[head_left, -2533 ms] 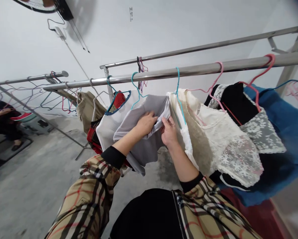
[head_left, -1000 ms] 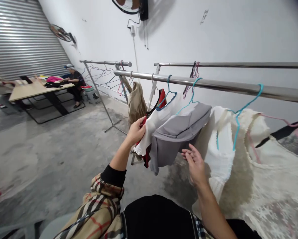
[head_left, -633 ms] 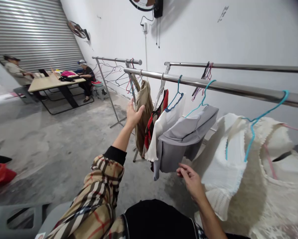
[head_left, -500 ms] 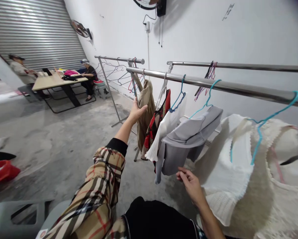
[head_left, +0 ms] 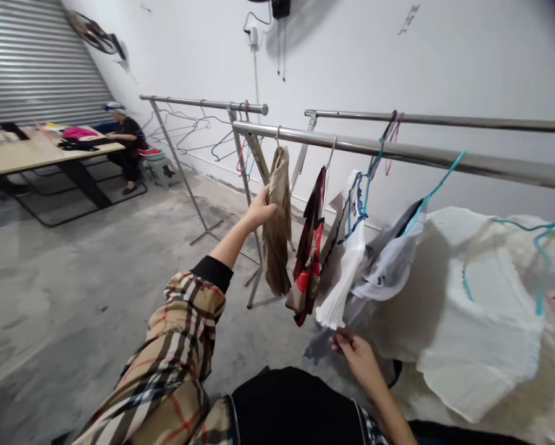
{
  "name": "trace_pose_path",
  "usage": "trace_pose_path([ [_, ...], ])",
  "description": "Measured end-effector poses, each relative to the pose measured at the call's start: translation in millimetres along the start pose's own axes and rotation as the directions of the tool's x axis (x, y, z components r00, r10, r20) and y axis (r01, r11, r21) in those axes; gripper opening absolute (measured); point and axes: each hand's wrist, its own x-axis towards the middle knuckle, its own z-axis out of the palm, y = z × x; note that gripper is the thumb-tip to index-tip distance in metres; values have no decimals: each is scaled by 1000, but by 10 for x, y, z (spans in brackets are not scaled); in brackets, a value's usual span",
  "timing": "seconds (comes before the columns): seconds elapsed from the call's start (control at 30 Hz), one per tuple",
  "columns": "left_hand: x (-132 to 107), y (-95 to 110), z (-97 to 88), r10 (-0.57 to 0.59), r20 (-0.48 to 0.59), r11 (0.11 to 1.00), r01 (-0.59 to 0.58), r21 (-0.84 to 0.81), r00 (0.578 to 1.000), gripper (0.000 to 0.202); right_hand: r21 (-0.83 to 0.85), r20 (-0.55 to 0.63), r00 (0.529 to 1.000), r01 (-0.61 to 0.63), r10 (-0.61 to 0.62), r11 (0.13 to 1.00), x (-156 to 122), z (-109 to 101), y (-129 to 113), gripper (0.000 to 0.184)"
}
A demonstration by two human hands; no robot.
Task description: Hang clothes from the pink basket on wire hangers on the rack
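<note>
My left hand is closed on the edge of a khaki garment hanging from the metal rail, its thumb in front and its fingers partly hidden behind the cloth. My right hand is low, fingertips pinched together at the hem of a white ribbed top; whether cloth is between them I cannot make out. Between the hands hangs a red, black and leopard-patterned garment. A grey garment hangs tilted on a turquoise hanger, right of the white top on its blue hanger.
Cream garments hang at the right. The front rail runs across, with a second rail behind it. Bare hangers are on a farther rack. At the left, a person sits by a table.
The view has swung right. My left hand has closed on the khaki garment. The patterned garment and white top now hang farther from it, and the grey garment has swung rightward.
</note>
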Motion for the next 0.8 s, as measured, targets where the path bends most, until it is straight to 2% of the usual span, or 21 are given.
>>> trace_pose_path([
  [0.1,-30,5,-170,1,73,997,5,-81,997,63,24,19,999,-32,32,999,-58,222,-212,62],
  [0.2,-83,-2,-317,-26,214,977,69,-199,976,51,57,-22,999,-23,24,998,-101,401,-407,62],
  [0.37,-162,-39,-543,-77,376,953,179,-246,923,56,67,-46,999,-10,13,998,-202,628,-532,64],
  [0.43,-182,-45,-615,-54,436,956,172,-236,898,60,70,-40,999,-11,14,997,-254,680,-532,63],
  [0.5,-214,-50,-658,-19,453,965,136,-226,891,58,53,-32,999,-5,7,999,-303,714,-528,59],
  [0.57,-267,-57,-674,2,394,974,87,-208,919,53,20,-26,1000,6,-6,1000,-340,743,-534,54],
  [0.67,-380,-68,-686,90,182,996,-85,-36,979,41,-20,-16,1000,22,-22,1000,-364,798,-558,48],
  [0.73,-464,-74,-710,244,60,945,-251,212,968,29,-39,-3,1000,25,-25,999,-359,847,-576,46],
  [0.8,-546,-88,-744,398,6,824,-361,437,917,24,-57,17,1000,26,-25,998,-337,901,-593,46],
])
